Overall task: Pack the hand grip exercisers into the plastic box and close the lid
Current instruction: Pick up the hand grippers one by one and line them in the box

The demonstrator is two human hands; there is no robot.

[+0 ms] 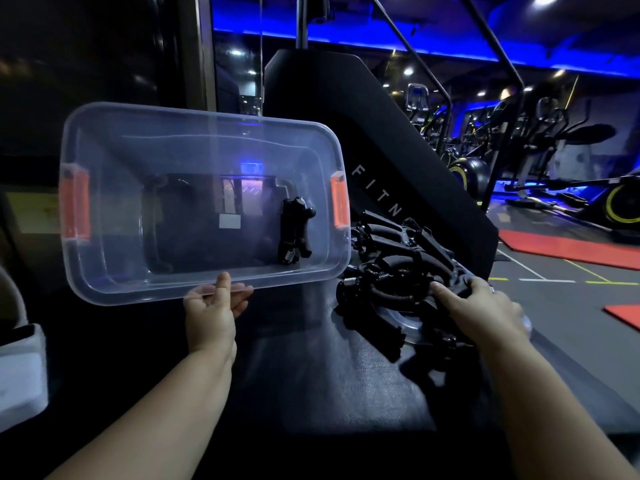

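The left grip point(214, 303) pinches the near rim of the tilted plastic box point(114, 150), with one hand grip exerciser point(294, 233) inside. The right grip point(485, 306) curls onto the pile of exercisers point(398, 237) at the desk's point(294, 358) right edge.

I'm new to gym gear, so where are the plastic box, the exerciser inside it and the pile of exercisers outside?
plastic box point(117, 216): head view, on its clear left wall.
exerciser inside the box point(294, 233): head view, on its black handles.
pile of exercisers point(391, 237): head view, on a black handle atop the heap.
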